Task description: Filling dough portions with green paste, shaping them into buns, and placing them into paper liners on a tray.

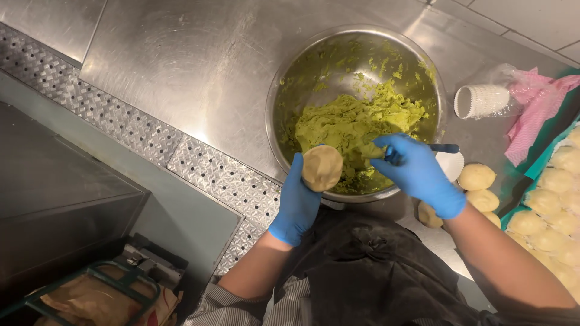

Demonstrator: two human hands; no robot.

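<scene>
the left hand, in a blue glove, cups a flat round of pale dough in its fingers, at the near rim of the steel bowl. the right hand, gloved too, is closed around a dark-handled tool whose tip sits in the green paste in the bowl. dough balls lie just right of it; beyond them, stacked white paper cups and a pink cloth.

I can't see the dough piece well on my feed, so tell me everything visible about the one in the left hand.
The dough piece is a pale tan, flattened round disc, smooth and matte, looking soft. It rests on the fingers of the blue-gloved left hand, face up and slightly tilted, held over the near rim of the steel bowl. Nothing lies on it; the right hand does not touch it.
</scene>
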